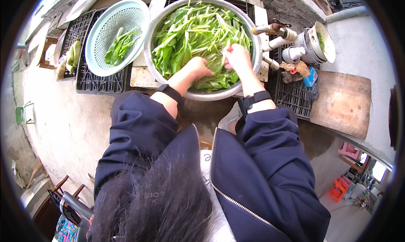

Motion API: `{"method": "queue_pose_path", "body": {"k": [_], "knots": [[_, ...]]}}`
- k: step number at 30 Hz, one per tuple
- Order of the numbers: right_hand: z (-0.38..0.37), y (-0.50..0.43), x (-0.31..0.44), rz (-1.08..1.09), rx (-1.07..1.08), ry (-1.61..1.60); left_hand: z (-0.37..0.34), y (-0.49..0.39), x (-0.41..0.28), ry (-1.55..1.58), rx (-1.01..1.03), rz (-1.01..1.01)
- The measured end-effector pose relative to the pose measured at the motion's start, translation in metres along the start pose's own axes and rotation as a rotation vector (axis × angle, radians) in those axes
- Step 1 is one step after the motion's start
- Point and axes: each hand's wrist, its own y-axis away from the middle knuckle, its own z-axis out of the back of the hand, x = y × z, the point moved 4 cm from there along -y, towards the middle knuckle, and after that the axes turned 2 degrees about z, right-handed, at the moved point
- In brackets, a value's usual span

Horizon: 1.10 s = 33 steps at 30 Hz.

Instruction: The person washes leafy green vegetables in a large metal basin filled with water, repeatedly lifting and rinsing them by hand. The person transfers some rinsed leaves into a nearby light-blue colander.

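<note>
A large round metal basin in front of me is heaped with leafy green vegetables. Low in the basin, left of its middle, my left hand rests among the leaves, its fingers partly hidden; whether it grips any is unclear. My right hand is raised slightly over the greens near the basin's right side, its fingers closed around a green stem, partly hidden by the hand. Left of the basin stands a pale green plastic colander with a small bunch of the same greens in it.
Black plastic crates support the colander. Brass taps on pipes reach over the basin's right rim. Farther right are stacked bowls, a blue plastic item and a wooden board. Pale green gourd-like vegetables lie at left.
</note>
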Motion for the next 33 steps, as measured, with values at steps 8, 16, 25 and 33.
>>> {"method": "queue_pose_path", "body": {"k": [8,16,25,33], "knots": [[0.042,0.014,0.047,0.176,-0.086,-0.179,0.031,0.019,-0.014,0.339,-0.175,0.052],[0.019,0.027,0.069,0.21,0.083,-0.459,0.052,0.039,-0.061,0.61,-0.437,-0.487],[0.008,0.038,0.103,0.342,0.088,-0.716,0.12,0.062,-0.046,0.643,-0.836,-0.574],[0.013,0.02,0.069,0.205,0.132,-0.493,0.227,0.074,0.062,-0.213,-1.273,0.169]]}}
